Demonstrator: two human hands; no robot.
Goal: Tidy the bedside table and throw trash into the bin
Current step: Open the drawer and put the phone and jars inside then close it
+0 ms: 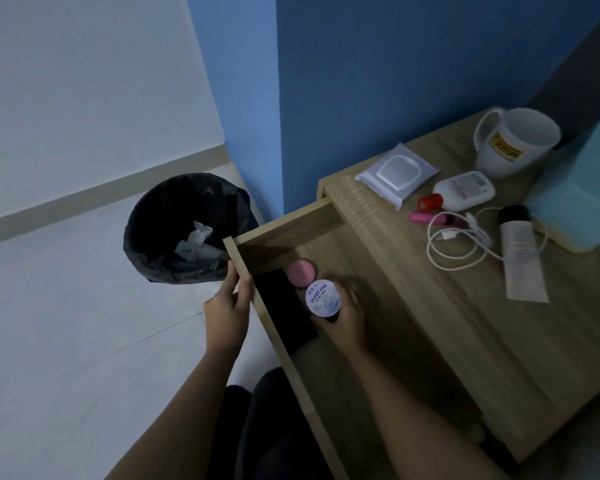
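Head view — hands apart, left hand (226, 306) gripping open drawer (284, 225) front edge, right hand (345, 318) holding white cream jar (323, 298) inside drawer, beside pink jar (302, 273).

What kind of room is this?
Probably a bedroom: a wooden bedside table with an open drawer holding a cream jar, a mug and tissue box on top, and a lined bin on the floor beside it.

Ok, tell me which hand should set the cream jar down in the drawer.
Right. The right hand grips the cream jar inside the open drawer, beside the pink jar; the left hand is busy holding the drawer's front edge.
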